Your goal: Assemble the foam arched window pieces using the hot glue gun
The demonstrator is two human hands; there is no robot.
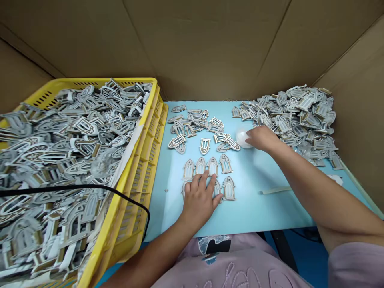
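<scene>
My left hand (pixel 199 196) rests with fingers spread over small arched window-frame pieces laid in two rows on the blue tabletop (pixel 246 212). It partly hides the front row. One uncovered piece (pixel 229 189) lies just right of it, and another piece (pixel 225 163) ends the back row. My right hand (pixel 261 138) reaches forward to a whitish, translucent round item (pixel 244 136), blurred, with its fingers curled together at the near side. Whether a small thing is pinched there is hidden.
At left stands a yellow crate (pixel 141 160) heaped with similar pieces, a black cable (pixel 120 194) hanging across it. A loose group of pieces (pixel 195 122) lies at the back, and a big pile (pixel 300 116) at right. Cardboard walls (pixel 207 48) enclose the table. A pale strip (pixel 275 190) lies at right.
</scene>
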